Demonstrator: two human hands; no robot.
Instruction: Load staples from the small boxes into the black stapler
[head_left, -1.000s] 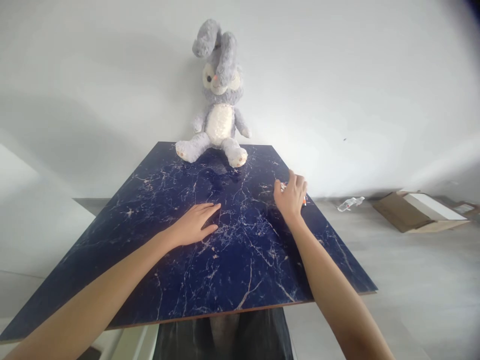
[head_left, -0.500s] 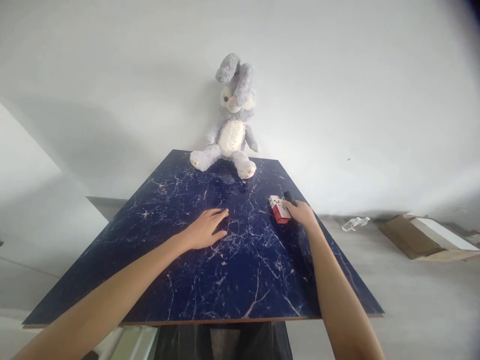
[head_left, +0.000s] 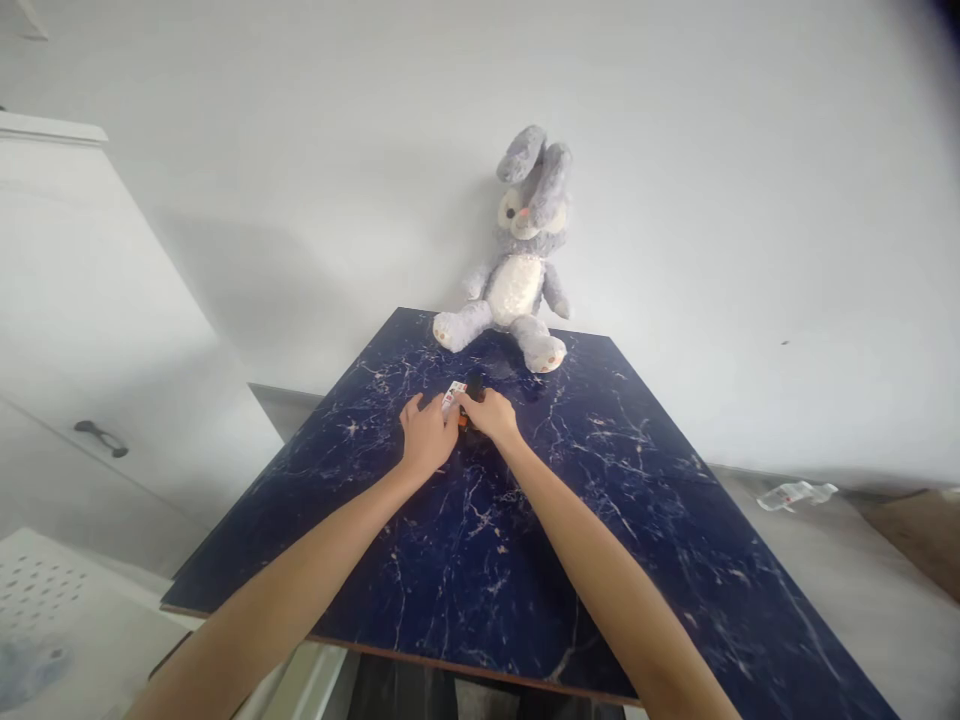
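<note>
Over the far middle of the blue marbled table (head_left: pixel 480 560), my two hands meet. A small white and red box (head_left: pixel 454 391) shows between them, mostly covered by fingers. My left hand (head_left: pixel 429 436) closes on the box's left side, some of its fingers bent outward. My right hand (head_left: pixel 495 414) grips from the right, its thumb against the box. A black object (head_left: pixel 475 384) sticks out beyond the right hand's fingers; its kind is hidden. A bit of orange shows just below, between the hands.
A grey plush rabbit (head_left: pixel 517 285) sits at the table's far edge against the wall. A white cabinet (head_left: pixel 112 330) with a dark handle stands at left. Clear plastic bottles (head_left: pixel 795 495) and a cardboard box (head_left: pixel 919 535) lie on the floor at right.
My right hand has moved left with the box and black object, and meets my left hand, which has closed on the box. The view has turned left.
</note>
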